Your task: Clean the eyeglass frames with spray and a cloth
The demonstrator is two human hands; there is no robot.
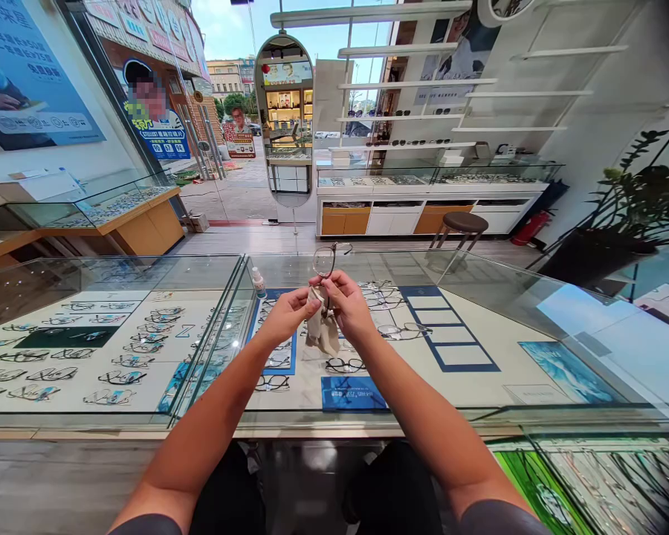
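Observation:
I hold a pair of thin-framed glasses (326, 260) upright above a glass display counter (479, 297). My left hand (287, 313) and my right hand (346, 301) are both closed around the lower part of the glasses and a beige cleaning cloth (322, 331), which hangs down between them. One round lens stands above my fingers. A small white spray bottle (259, 282) stands on the counter glass just left of my left hand.
Under the counter glass lie several rows of glasses (89, 349) on white and blue trays. Behind stand an oval mirror (284, 119), a brown stool (464, 223), white wall shelves (412, 85) and a potted plant (635, 208) at right.

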